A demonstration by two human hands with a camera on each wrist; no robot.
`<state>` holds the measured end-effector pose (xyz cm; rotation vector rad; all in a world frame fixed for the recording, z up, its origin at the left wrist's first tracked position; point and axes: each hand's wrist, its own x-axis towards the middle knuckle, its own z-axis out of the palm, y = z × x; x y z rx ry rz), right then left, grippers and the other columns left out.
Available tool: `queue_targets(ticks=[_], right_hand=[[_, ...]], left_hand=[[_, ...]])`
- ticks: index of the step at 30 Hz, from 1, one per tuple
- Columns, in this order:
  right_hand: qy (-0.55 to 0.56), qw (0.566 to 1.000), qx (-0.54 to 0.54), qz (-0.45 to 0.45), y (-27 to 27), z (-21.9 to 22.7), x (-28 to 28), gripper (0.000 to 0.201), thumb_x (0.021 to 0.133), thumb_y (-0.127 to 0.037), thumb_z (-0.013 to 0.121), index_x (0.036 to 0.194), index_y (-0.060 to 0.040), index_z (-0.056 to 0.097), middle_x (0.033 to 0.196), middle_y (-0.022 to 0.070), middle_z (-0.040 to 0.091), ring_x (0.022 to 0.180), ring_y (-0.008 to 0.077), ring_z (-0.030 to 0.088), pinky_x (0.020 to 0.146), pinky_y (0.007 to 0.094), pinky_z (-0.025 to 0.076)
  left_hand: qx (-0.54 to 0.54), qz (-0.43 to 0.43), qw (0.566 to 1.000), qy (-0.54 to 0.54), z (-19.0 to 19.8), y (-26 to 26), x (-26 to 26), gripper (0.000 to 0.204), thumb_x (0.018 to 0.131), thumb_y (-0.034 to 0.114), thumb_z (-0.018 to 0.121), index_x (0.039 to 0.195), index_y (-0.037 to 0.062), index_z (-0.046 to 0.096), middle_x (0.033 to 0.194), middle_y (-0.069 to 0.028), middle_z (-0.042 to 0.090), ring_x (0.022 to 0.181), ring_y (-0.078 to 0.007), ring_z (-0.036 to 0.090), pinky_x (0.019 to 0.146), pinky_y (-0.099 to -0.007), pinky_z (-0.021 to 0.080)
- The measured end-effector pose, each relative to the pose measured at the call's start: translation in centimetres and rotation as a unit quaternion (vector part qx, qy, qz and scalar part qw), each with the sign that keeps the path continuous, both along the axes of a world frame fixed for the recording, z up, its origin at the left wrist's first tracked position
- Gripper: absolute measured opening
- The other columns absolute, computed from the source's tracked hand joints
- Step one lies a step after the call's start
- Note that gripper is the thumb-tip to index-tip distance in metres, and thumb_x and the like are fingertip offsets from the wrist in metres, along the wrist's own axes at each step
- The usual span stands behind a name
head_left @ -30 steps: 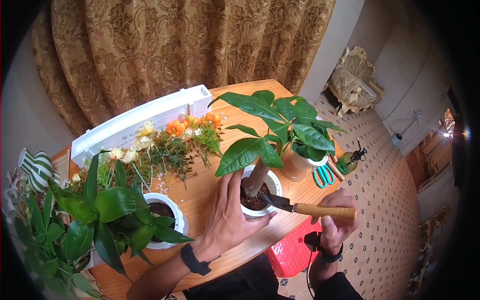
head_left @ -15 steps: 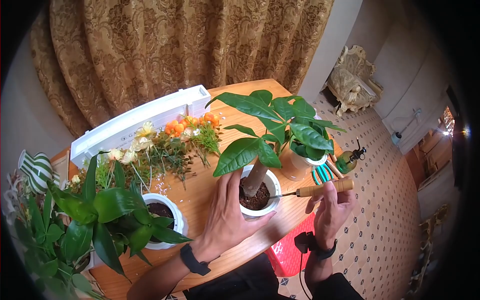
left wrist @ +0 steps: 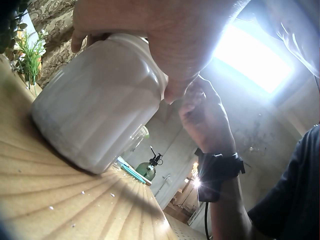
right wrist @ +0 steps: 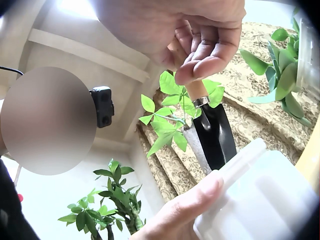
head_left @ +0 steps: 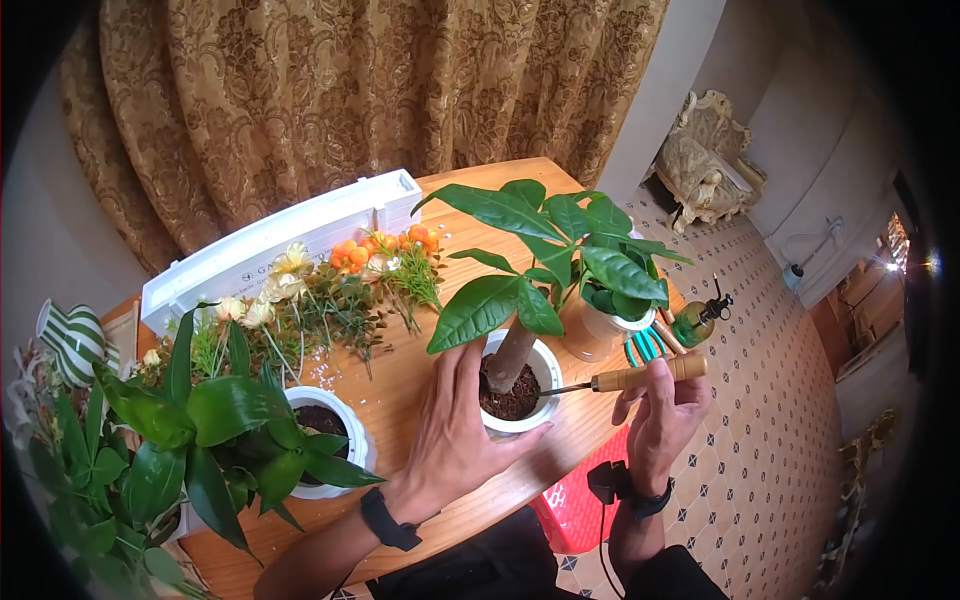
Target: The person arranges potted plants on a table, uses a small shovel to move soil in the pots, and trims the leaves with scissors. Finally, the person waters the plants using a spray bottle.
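Curled around the white pot (head_left: 515, 427), the left hand (head_left: 455, 435) has its fingers along one side and its thumb across the near rim, while the right hand (head_left: 665, 425) pinches the trowel (head_left: 640, 377) by its wooden handle. From the left, a striped vase (head_left: 72, 345) leans at the table's (head_left: 400, 365) end. Next comes a leafy plant (head_left: 235, 405), just beside a second pot (head_left: 357, 445). Behind lie cut flowers (head_left: 285, 285) and orange berries (head_left: 355, 255), along the front of a long planter (head_left: 300, 240). In the middle stands the white pot, with a thick trunk (head_left: 513, 355) rising from dark soil (head_left: 512, 405). At its right rim is the tilted blade; whether it touches the soil, I cannot tell. Farther right are a jar (head_left: 590, 338), teal scissors (head_left: 645, 347) and a spray bottle (head_left: 690, 327); below, a red stool (head_left: 585, 495).
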<state>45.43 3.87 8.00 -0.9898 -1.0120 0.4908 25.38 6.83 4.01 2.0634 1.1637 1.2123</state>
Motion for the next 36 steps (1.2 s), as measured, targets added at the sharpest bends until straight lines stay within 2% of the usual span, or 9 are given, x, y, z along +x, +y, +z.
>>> queue_targets(ticks=[4,6,9,13,22,25,34,36], right_hand=[[0.013,0.999,0.023,0.022,-0.4,0.1,-0.1,0.014,0.092,-0.002,0.068,0.095,0.0024,0.054,0.074,0.0110,0.062,0.049,0.0178,0.061,0.039,0.0289,0.050],[-0.086,0.994,0.050,0.039,-0.6,0.0,-0.4,0.015,0.092,-0.004,0.064,0.096,0.0028,0.052,0.076,0.0128,0.059,0.045,0.0174,0.056,0.036,0.0270,0.046],[-0.112,0.991,0.057,0.045,-0.7,0.3,-0.9,0.017,0.090,-0.003,0.066,0.094,0.0024,0.051,0.076,0.0128,0.059,0.046,0.0184,0.057,0.038,0.0273,0.046],[-0.103,0.991,0.049,0.063,-0.8,0.2,-1.0,0.019,0.087,0.003,0.071,0.090,0.0042,0.053,0.074,0.0128,0.064,0.051,0.0170,0.062,0.043,0.0271,0.050],[-0.128,0.989,0.036,0.062,-0.7,0.0,-1.3,0.021,0.087,-0.003,0.075,0.086,0.0041,0.056,0.074,0.0148,0.066,0.053,0.0155,0.063,0.045,0.0264,0.049],[-0.099,0.992,0.049,0.053,-0.8,0.4,-1.5,0.021,0.087,-0.001,0.075,0.086,0.0044,0.055,0.071,0.0146,0.065,0.052,0.0158,0.063,0.045,0.0263,0.049],[-0.145,0.987,0.050,0.042,-0.6,-0.2,-1.3,0.021,0.085,-0.001,0.077,0.087,0.0025,0.056,0.071,0.0149,0.066,0.052,0.0162,0.063,0.045,0.0264,0.048],[-0.121,0.990,0.052,0.042,-0.8,0.2,-1.4,0.022,0.085,-0.001,0.077,0.086,0.0025,0.055,0.070,0.0147,0.066,0.051,0.0163,0.063,0.045,0.0262,0.047]], left_hand=[[0.004,-0.001,1.000,-0.006,0.0,0.0,0.1,0.110,0.067,0.033,0.093,0.147,-0.0049,0.028,0.140,-0.0260,0.039,0.131,-0.0417,0.046,0.107,-0.0469,0.043],[0.002,-0.001,1.000,-0.004,0.0,0.0,0.0,0.110,0.067,0.033,0.093,0.147,-0.0050,0.028,0.140,-0.0261,0.039,0.131,-0.0418,0.046,0.107,-0.0470,0.043],[0.001,-0.001,1.000,-0.002,0.0,0.0,0.0,0.111,0.067,0.034,0.093,0.147,-0.0050,0.028,0.140,-0.0263,0.039,0.131,-0.0421,0.046,0.107,-0.0472,0.043],[0.004,-0.002,1.000,-0.004,-0.1,0.0,0.0,0.111,0.067,0.035,0.093,0.147,-0.0051,0.028,0.141,-0.0264,0.039,0.131,-0.0427,0.045,0.108,-0.0475,0.043],[0.005,-0.003,1.000,-0.003,-0.1,0.0,0.0,0.111,0.067,0.034,0.093,0.147,-0.0050,0.028,0.140,-0.0262,0.039,0.131,-0.0426,0.045,0.107,-0.0475,0.042],[0.011,-0.001,1.000,-0.002,-0.2,0.1,0.0,0.110,0.067,0.035,0.093,0.147,-0.0051,0.029,0.140,-0.0263,0.039,0.130,-0.0427,0.046,0.107,-0.0477,0.042],[0.014,0.001,1.000,0.001,-0.2,0.1,0.0,0.110,0.067,0.034,0.093,0.147,-0.0047,0.029,0.140,-0.0266,0.040,0.130,-0.0431,0.046,0.107,-0.0481,0.043],[0.016,0.001,1.000,0.000,-0.2,0.1,0.0,0.110,0.067,0.034,0.093,0.147,-0.0046,0.029,0.140,-0.0266,0.040,0.130,-0.0431,0.046,0.107,-0.0481,0.043]])
